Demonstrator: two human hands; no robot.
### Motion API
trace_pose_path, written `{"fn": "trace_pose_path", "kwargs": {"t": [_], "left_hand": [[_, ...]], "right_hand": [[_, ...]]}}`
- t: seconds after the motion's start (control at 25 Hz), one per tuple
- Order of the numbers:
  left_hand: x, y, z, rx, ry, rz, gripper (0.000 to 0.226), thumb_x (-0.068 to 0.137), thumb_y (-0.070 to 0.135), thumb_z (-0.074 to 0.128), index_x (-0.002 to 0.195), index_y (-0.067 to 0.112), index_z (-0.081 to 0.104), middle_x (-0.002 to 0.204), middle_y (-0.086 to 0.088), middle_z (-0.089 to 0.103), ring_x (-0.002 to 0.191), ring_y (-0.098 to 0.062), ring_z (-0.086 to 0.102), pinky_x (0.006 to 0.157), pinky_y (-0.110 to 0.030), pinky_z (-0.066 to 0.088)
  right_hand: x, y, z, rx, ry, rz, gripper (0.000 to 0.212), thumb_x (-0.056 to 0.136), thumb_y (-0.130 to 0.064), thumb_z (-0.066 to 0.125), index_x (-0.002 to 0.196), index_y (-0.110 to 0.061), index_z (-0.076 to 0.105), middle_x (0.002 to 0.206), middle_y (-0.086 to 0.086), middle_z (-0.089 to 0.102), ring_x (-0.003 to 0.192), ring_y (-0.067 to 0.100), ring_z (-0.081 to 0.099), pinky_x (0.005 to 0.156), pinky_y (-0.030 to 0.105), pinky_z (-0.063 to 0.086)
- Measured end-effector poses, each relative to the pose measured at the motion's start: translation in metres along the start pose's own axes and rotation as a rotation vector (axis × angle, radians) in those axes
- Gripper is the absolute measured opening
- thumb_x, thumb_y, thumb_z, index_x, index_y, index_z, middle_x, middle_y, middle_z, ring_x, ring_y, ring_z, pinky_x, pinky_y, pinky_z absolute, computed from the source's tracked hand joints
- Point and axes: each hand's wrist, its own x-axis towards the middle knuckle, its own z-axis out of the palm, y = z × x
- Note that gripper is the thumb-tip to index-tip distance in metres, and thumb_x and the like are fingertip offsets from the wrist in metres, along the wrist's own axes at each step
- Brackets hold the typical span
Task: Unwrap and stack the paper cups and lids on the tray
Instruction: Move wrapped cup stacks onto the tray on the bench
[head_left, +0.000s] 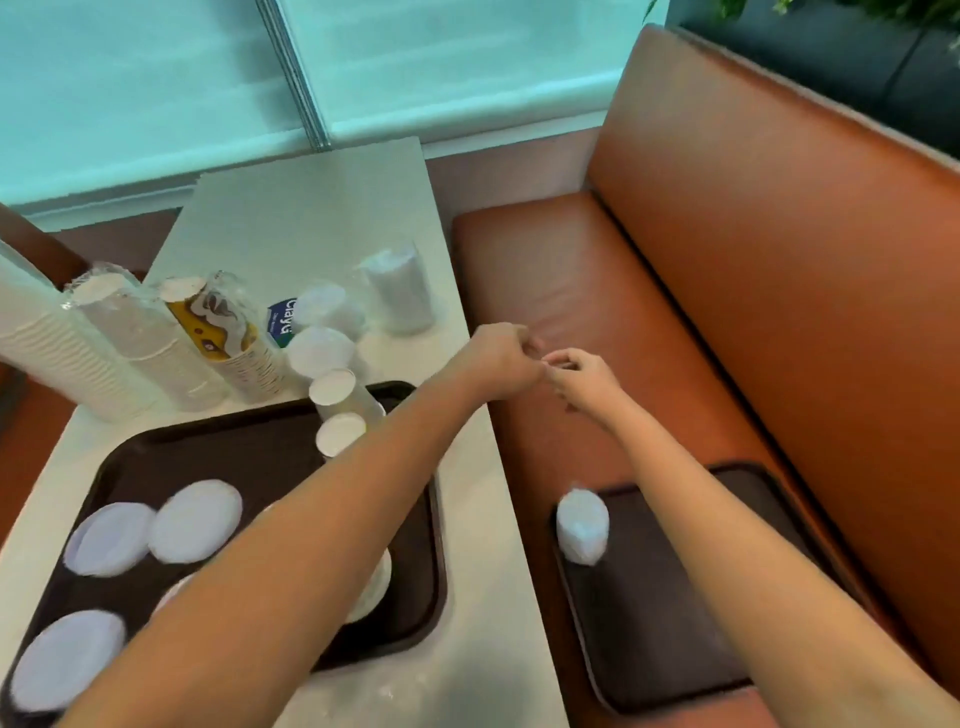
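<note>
So the brown tray (415, 571) at lower left has our flat white lids (195, 521) on it, with upside-down paper cups (332, 387) at its top edge. Wrapped cup sleeves (130, 332) lean at the upper left; one blue label (283, 321) reads something like "Claya". Our left hand (501, 358) and right hand (582, 376) meet mid-frame over the orange seat (571, 270), fingers curled; can't tell what we're pinching. A second tray (649, 623) at lower right holds a wrapped bundle (582, 525).

You see orange bench seat (571, 280) right of white desk (311, 218), its backrest (779, 234) rising at right. Frosted window (156, 78) behind desk. Green plant leaves (727, 8) top right.
</note>
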Motion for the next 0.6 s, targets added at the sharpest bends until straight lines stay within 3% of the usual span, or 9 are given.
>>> {"fn": "trace_pose_path", "kwargs": {"t": [0.16,0.32,0.48,0.6], "left_hand": [[-0.013,0.034,0.11,-0.117,-0.164,-0.063,0.033,0.089,0.026,0.059,0.12,0.014,0.061,0.124,-0.005,0.059,0.116,-0.019,0.054,0.091,-0.021,0.039],[-0.008,0.027,0.206,-0.193,-0.215,-0.327,0.052,0.086,0.028,0.059,0.134,0.019,0.044,0.136,-0.012,0.038,0.123,-0.029,0.045,0.103,-0.033,0.038],[0.003,0.003,0.251,-0.316,-0.173,-0.69,0.064,0.089,0.026,0.054,0.146,0.022,0.026,0.146,-0.012,0.021,0.13,-0.034,0.037,0.108,-0.04,0.034],[0.014,-0.018,0.273,-0.331,-0.124,-0.774,0.067,0.09,0.019,0.05,0.149,0.028,0.018,0.155,-0.008,0.008,0.135,-0.034,0.03,0.109,-0.041,0.031]], "right_hand": [[-0.036,0.088,-0.044,-0.001,0.103,0.267,0.022,0.088,-0.012,0.058,0.11,-0.009,0.062,0.075,0.003,0.054,0.063,0.015,0.046,0.048,0.026,0.039],[-0.051,0.172,-0.059,-0.02,0.094,0.443,0.018,0.087,-0.018,0.061,0.105,-0.016,0.06,0.07,0.0,0.053,0.062,0.016,0.048,0.049,0.028,0.042],[-0.054,0.223,-0.052,-0.009,0.034,0.524,0.017,0.091,-0.028,0.058,0.103,-0.017,0.059,0.073,-0.004,0.052,0.072,0.015,0.051,0.051,0.027,0.046],[-0.047,0.259,-0.036,0.101,0.023,0.592,0.024,0.094,-0.035,0.052,0.108,-0.016,0.059,0.088,-0.001,0.055,0.082,0.017,0.052,0.059,0.03,0.047]]}}
